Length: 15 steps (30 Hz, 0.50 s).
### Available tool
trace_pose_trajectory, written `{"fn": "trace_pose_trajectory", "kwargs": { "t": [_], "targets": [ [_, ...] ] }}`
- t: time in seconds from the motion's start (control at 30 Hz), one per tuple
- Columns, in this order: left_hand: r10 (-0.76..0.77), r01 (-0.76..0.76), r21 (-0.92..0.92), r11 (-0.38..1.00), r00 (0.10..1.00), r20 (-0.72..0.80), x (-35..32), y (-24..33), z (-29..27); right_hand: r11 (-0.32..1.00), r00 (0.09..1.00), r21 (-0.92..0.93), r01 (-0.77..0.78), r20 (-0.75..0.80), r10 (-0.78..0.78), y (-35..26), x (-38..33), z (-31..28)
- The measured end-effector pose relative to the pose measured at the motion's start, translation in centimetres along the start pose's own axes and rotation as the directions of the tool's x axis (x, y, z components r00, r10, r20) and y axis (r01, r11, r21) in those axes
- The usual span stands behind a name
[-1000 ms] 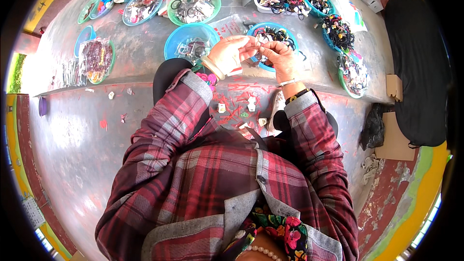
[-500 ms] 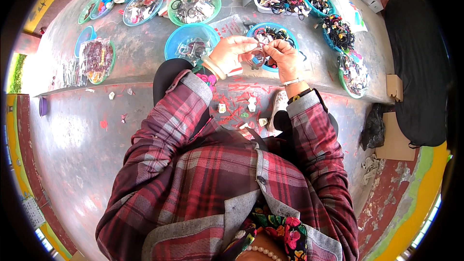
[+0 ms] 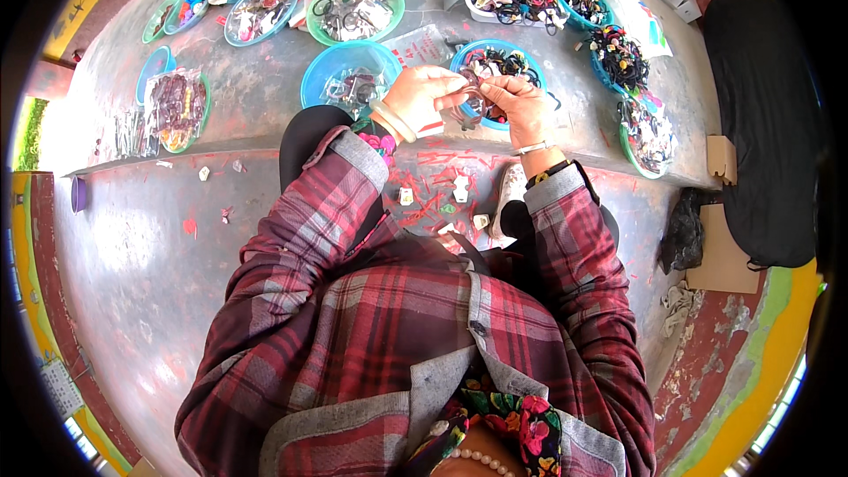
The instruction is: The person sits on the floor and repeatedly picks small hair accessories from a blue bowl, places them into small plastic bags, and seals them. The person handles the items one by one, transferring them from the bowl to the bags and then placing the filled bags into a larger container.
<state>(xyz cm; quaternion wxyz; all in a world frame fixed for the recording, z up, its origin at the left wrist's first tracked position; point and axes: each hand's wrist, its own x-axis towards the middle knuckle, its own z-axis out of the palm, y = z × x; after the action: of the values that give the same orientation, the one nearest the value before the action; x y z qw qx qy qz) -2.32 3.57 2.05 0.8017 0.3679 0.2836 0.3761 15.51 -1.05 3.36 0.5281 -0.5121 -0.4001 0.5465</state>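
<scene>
My left hand (image 3: 422,99) and my right hand (image 3: 521,109) come together over the raised ledge. Between their fingertips is a brown hair tie (image 3: 473,106), a small looped band with a dangling part below it. Both hands are closed in a pinch on it, though the exact fingertip contact is blurred. Behind it stands a blue basin (image 3: 530,67) full of dark hair ties with small colourful bits. Beside my left hand a larger blue basin (image 3: 311,79) holds several clear-wrapped pieces.
Further basins of small goods, such as the green one (image 3: 311,26), line the ledge (image 3: 256,88). A white tray (image 3: 477,9) holds black bands. Red scraps (image 3: 433,203) and small white pieces litter the floor. At right lie a black bag (image 3: 685,230) and cardboard (image 3: 729,252).
The hair tie's round loop has become narrower and bunched, hanging slightly lower. My right fingers have shifted a little to the left; my left hand has barely moved.
</scene>
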Motion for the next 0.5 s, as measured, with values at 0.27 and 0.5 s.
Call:
{"fn": "trace_pose_trajectory", "kwargs": {
  "t": [0.27,0.5],
  "targets": [
    [-0.071,0.070,0.034,0.997,0.997,0.034,-0.59,0.74,0.78,0.999,0.999,-0.028,0.041,0.019,-0.041,0.35,0.18,-0.06],
    [-0.131,0.138,-0.077,0.987,0.987,0.090,-0.21,0.85,0.17,0.997,0.997,0.039,0.071,0.039,-0.073,-0.07,-0.24,0.03]
  ]
}}
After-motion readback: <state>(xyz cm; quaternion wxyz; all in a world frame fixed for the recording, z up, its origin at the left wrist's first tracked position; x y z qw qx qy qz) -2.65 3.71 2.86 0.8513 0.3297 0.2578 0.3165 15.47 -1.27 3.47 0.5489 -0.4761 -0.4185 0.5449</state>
